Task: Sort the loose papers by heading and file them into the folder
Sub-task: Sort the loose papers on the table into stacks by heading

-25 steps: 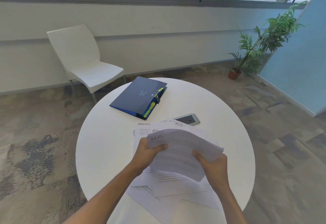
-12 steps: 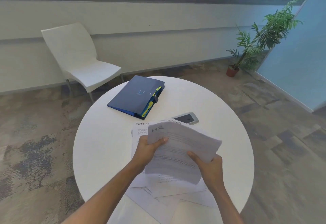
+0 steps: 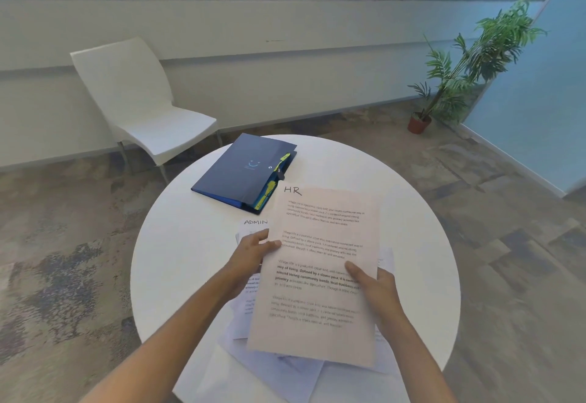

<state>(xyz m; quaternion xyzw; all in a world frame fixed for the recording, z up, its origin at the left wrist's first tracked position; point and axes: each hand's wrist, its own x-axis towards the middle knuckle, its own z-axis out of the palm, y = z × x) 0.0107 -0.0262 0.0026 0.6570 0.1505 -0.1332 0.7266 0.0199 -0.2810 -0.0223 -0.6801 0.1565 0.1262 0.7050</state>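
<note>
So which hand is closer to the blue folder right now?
Left. The left hand grips the HR sheet's left edge just below the folder; the right hand holds the right edge, lower down.

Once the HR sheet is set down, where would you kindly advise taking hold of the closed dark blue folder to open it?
Probably the dark blue folder's right edge, where the yellow-green tabs stick out: that is the opening side. It lies flat and closed on the round white table, so come from the right and lift the cover leftward.
</note>
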